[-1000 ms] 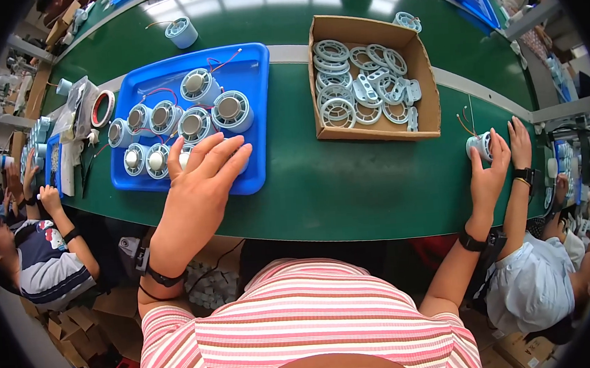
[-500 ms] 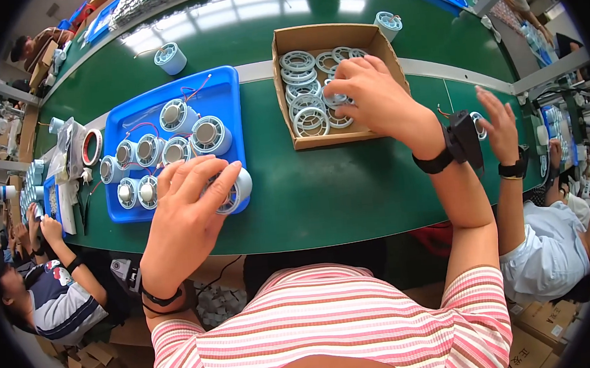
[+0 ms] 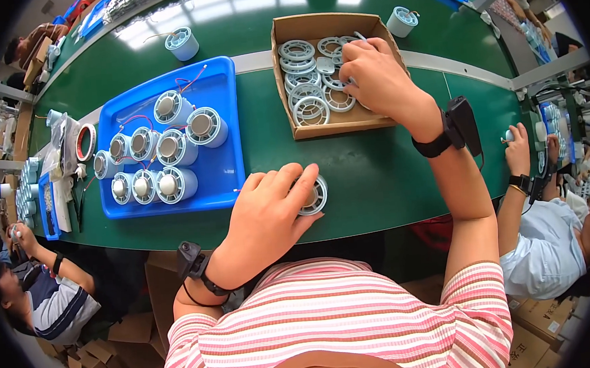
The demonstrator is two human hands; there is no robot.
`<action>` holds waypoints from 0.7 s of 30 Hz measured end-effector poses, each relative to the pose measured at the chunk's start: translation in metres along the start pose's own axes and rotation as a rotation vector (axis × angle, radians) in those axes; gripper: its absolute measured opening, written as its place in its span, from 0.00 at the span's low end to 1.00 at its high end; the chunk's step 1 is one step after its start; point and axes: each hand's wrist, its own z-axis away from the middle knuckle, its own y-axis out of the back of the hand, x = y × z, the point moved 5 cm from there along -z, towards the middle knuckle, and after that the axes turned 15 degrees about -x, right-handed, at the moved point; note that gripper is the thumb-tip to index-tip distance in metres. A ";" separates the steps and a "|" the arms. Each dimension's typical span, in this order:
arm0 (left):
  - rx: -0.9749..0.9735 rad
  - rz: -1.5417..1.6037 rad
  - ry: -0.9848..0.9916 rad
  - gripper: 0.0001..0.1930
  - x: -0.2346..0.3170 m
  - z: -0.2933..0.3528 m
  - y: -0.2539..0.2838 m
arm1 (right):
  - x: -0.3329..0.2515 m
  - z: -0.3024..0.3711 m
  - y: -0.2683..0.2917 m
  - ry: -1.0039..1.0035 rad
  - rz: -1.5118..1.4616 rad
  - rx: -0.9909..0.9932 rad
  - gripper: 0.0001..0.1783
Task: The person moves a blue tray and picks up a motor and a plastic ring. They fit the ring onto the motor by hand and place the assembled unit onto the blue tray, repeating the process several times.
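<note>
Your left hand (image 3: 265, 203) sits low and close to you, back upward, fingers curved and thumb stretched rightward; your left wrist (image 3: 230, 260) slants in from the left; your right hand (image 3: 378, 75) reaches farther forward, knuckles up, fingers bent downward, tips partly hidden; your right forearm (image 3: 460, 179) angles forward and leftward.

Bright, even light fills the frame, with white glare streaking the green table (image 3: 362, 172) at the upper middle. Below the table it is darker. Straight edges bow, black closes off the corners, and people (image 3: 546, 252) at both sides look stretched.
</note>
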 end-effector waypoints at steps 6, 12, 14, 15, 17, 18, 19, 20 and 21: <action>-0.022 0.097 0.049 0.34 -0.004 -0.013 -0.014 | 0.009 0.013 0.025 0.072 -0.376 0.188 0.04; 0.020 0.147 0.056 0.34 -0.006 -0.014 -0.018 | 0.008 0.061 0.053 -0.096 -0.484 0.486 0.04; 0.031 0.161 0.084 0.34 -0.011 -0.009 -0.018 | -0.039 0.096 0.071 -0.028 -0.096 0.605 0.08; 0.045 0.171 0.131 0.34 -0.015 -0.005 -0.016 | -0.063 0.112 0.072 0.009 0.073 0.601 0.11; 0.062 0.192 0.210 0.34 -0.019 0.000 -0.014 | -0.095 0.141 0.057 -0.069 0.052 0.442 0.13; 0.057 0.196 0.219 0.34 -0.020 0.000 -0.016 | -0.100 0.142 0.046 -0.067 0.044 0.434 0.13; 0.067 0.223 0.210 0.34 -0.020 -0.002 -0.017 | -0.103 0.144 0.026 -0.048 -0.070 0.380 0.13; 0.076 0.248 0.201 0.34 -0.020 -0.005 -0.018 | -0.105 0.145 0.007 -0.032 -0.186 0.327 0.13; 0.085 0.272 0.193 0.33 -0.020 -0.006 -0.018 | -0.108 0.146 -0.007 -0.040 -0.193 0.318 0.13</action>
